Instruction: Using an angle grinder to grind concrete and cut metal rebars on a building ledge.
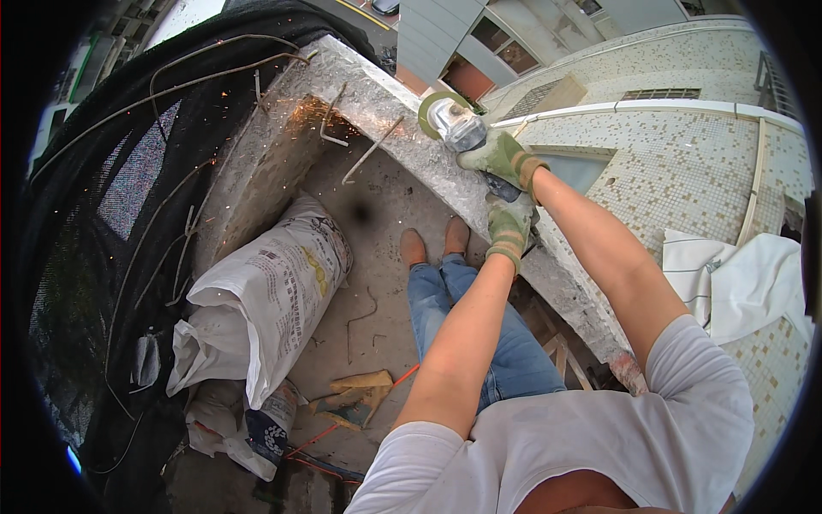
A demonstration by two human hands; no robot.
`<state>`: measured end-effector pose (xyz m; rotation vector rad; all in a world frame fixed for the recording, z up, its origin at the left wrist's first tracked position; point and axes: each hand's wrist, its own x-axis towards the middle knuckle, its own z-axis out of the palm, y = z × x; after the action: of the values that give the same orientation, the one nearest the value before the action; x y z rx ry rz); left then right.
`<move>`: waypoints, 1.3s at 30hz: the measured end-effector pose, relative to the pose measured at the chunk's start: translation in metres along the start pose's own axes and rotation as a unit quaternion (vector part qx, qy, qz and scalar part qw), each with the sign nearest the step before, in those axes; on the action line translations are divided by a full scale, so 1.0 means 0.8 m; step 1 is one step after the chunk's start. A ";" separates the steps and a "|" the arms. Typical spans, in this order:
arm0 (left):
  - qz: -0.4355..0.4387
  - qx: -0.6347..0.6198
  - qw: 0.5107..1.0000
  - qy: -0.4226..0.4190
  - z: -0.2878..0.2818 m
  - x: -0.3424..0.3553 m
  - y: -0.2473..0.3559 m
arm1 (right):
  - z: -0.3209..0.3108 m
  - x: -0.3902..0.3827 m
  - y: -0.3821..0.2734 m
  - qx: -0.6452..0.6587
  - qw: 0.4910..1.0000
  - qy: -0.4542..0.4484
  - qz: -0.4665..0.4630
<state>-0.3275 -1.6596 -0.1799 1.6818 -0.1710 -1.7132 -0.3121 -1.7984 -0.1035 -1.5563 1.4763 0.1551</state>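
White tee [591, 433] nearest, L hand [509, 226] & R hand [503, 159] wrapped tight round grinder [464, 131] at 1 o'clock, prob. mid-grind; next likely needs steady grip.

1. Floor [390, 283]: grey, dusty concrete, its surface stained and uneven.
2. Left boundary: black mesh netting [64, 188], draped in folds, with daylight passing through its thinner parts.
3. Right: neighbouring facade [676, 188] — small pale tiles flecked with tan — crossed by a white ledge [651, 108] that bows with the lens.
4. Upper right: barred window [661, 94] set in the same tiling.
5. Upper centre: grey panelled wall [428, 34] beside a dark-paned window [516, 58].
6. Top: roadway [364, 30] far below, with a yellow line.
7. Illumination: diffuse daylight — shadows soft.
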 end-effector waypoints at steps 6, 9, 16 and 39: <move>-0.052 -0.089 0.994 -0.040 -0.001 -0.004 0.008 | -0.003 -0.003 -0.006 -0.020 1.000 0.001 0.000; -0.006 -0.054 0.998 -0.041 -0.003 -0.003 0.009 | -0.004 -0.005 -0.009 -0.022 1.000 0.005 -0.002; 0.054 0.025 0.998 0.018 -0.005 -0.010 0.014 | -0.003 -0.005 -0.008 -0.007 1.000 -0.001 0.008; 0.010 -0.053 0.999 -0.003 -0.116 0.054 0.130 | -0.011 -0.092 0.054 0.249 0.954 0.165 0.000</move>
<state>-0.1969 -1.7251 -0.1704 1.5925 -0.0974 -1.6827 -0.3712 -1.7446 -0.0734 -1.2024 1.6137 -0.4686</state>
